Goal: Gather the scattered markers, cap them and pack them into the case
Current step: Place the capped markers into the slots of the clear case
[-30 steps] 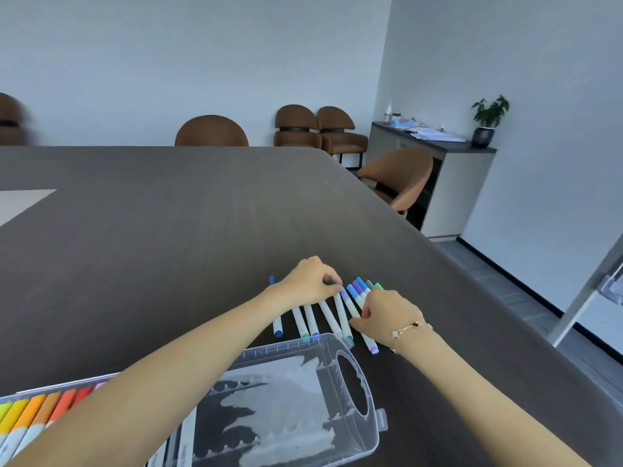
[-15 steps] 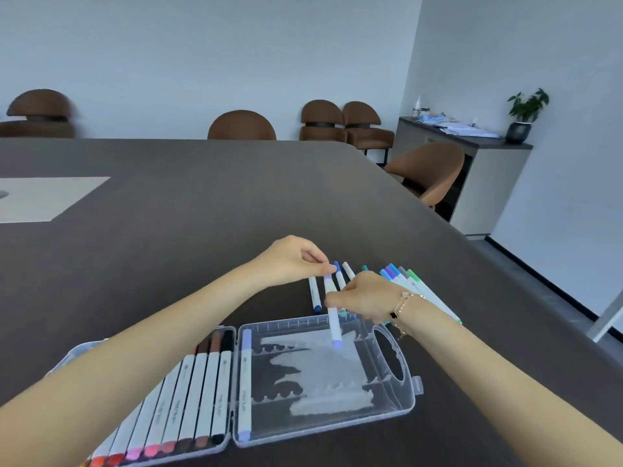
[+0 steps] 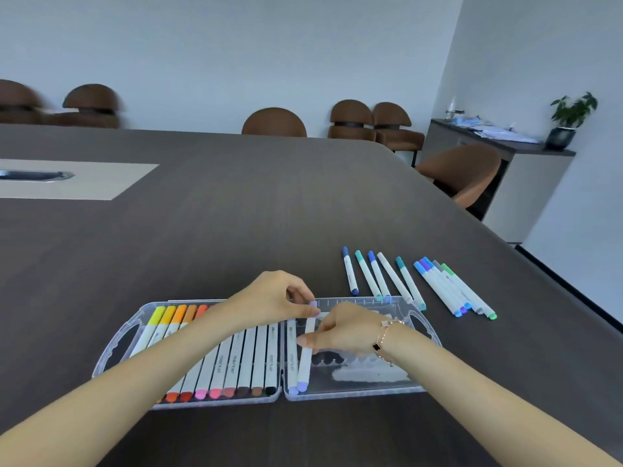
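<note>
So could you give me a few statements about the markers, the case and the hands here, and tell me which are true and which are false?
1. Both hands hold one lilac-capped marker over the case. True: left hand at its far end, right hand at its middle.
2. The case is closed. False: it lies open flat.
3. Loose markers lie on the table beyond the case. True.
4. The case's left half is empty. False: it holds a row of markers.
5. The right wrist wears a bracelet. True.
</note>
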Tool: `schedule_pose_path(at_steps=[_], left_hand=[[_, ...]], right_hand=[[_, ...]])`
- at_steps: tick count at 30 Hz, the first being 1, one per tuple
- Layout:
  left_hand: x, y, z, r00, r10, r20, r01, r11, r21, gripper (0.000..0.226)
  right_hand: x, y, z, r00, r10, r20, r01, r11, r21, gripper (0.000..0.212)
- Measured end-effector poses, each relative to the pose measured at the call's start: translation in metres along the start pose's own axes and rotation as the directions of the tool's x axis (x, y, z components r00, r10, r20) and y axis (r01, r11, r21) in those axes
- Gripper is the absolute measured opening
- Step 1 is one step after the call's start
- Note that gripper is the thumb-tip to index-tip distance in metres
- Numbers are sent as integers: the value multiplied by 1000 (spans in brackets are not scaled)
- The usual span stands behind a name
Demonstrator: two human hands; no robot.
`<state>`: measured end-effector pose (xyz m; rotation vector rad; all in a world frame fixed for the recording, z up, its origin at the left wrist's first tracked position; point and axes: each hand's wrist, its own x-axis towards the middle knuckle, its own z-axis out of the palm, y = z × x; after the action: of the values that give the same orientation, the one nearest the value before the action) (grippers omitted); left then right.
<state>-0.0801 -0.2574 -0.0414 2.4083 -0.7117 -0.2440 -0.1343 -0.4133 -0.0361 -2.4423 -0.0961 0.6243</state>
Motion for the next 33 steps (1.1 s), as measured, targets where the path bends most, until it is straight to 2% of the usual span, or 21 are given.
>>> schedule_pose_path(at_steps=[8,13,17,22,26,29,33], left_hand=[[2,-2,2,994,10,-106,-7,999,31,23],[5,-7,-5,993,-3,-118,2,1000,-5,21],[3,-14,-7,996,-26,-87,28,999,22,23],[2,-16,-1,994,-30,-107,33,999,21,25],[6,-16,1,998,-21,-67,23,999,38,24],[10,-13,-3,999,7,-34,-3,994,110,25],[32,2,-9,987,151,-58,-123,933,339,19]], right_hand=[[2,5,-2,999,-48,-12,49,998,45,31],[6,3,1,998,-65,-27,66,997,41,29],[6,4,3,994,-107,-12,106,994,-27,28],[6,7,-2,995,-89,41,92,993,-68,32],[5,6,-2,996,-90,29,92,992,-85,31],[3,7,-4,996,-84,7,85,992,-90,34],[-5,18,-25,993,-68,-97,54,989,-138,47]])
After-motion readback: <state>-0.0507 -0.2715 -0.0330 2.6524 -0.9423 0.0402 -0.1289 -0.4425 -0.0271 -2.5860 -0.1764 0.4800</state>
